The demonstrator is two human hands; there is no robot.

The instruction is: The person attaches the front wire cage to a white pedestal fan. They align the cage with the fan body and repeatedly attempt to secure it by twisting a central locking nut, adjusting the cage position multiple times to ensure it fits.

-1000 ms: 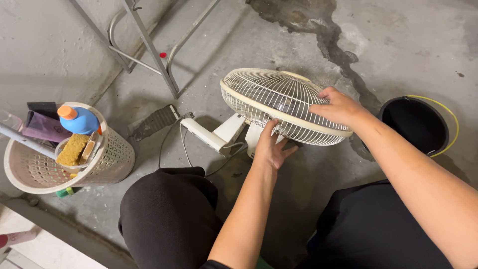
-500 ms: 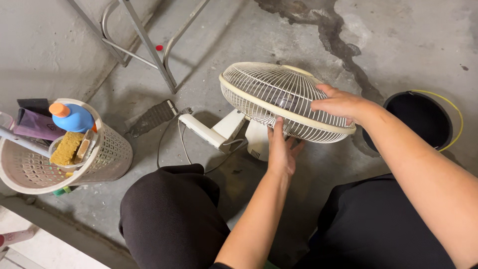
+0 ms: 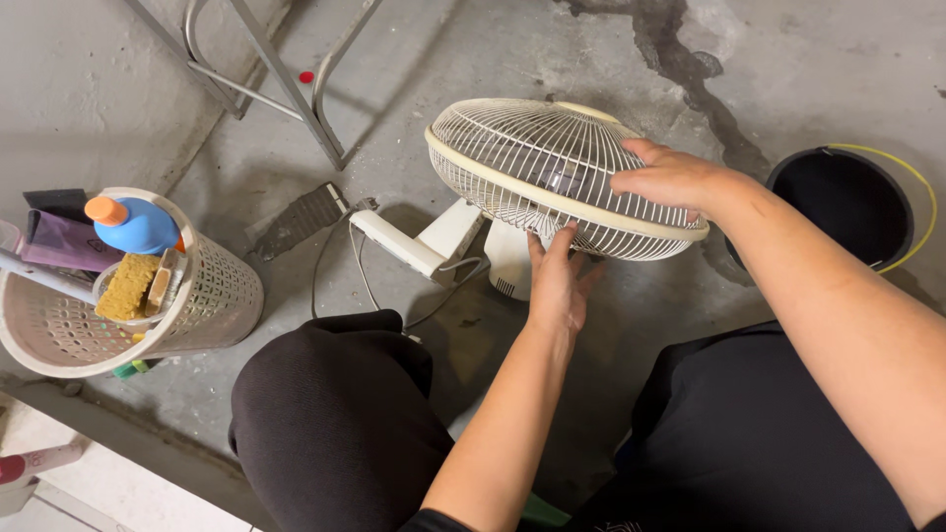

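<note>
Since a moment ago the left hand [image 3: 557, 286] has slid up from beneath the fan head and now lies with fingers spread and flat against the lower edge of the grille, gripping nothing; the fan has tipped a little further toward the bucket.

Nearest the camera, the person's two knees in black trousers [image 3: 335, 433] frame the bottom of the view, with the left forearm rising between them. Just past the left hand, the white electric fan [image 3: 552, 172] lies on its side on the grey concrete floor [image 3: 473, 59], its round wire grille turned upward and its pale stand [image 3: 424, 241] stretched out to the left, with a thin grey cord [image 3: 330, 261] looping beside it. The right hand [image 3: 670, 177] rests on the top right part of the grille, fingers loosely together and curved over the cream rim, palm down and pressing rather than pinching.

At the left edge stands a pale perforated basket [image 3: 212, 300] that holds a blue bottle with an orange cap [image 3: 133, 222], a yellow sponge [image 3: 125, 288] and purple cloths. To the right, just beyond the right forearm, sits a black bucket [image 3: 847, 202] with a yellow handle. Farther off, grey metal frame legs [image 3: 286, 89] stand on the floor, and a dark wet streak runs across the concrete behind the fan.
</note>
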